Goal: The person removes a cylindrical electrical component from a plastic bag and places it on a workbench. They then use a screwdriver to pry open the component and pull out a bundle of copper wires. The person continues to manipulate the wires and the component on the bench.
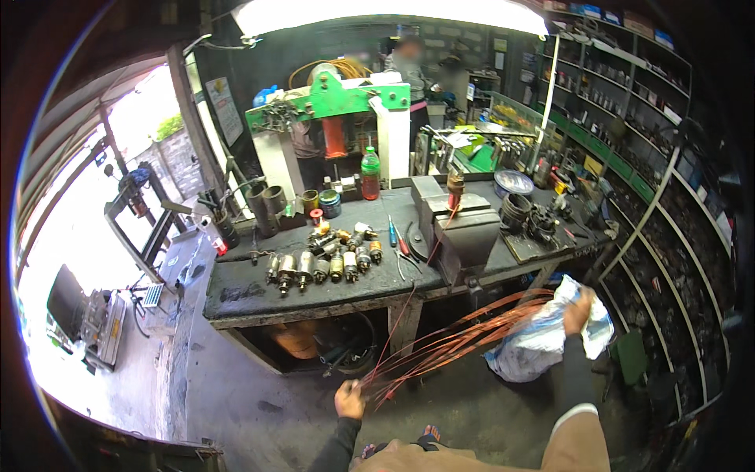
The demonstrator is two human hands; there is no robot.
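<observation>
My left hand is closed at the loose end of a bundle of long reddish copper wires. They stretch to the right in front of the bench and run into the mouth of a white and blue plastic sack. My right hand grips the upper part of that sack, holding it off the floor. One thin strand rises from near my left hand toward the bench vise. On top of the vise stands a copper-coloured cylindrical part with red wire below it.
Several cylindrical solenoids lie on the dark workbench, beside screwdrivers and pliers. A green press and a bottle of red liquid stand behind. Shelves line the right. Another person is at the back.
</observation>
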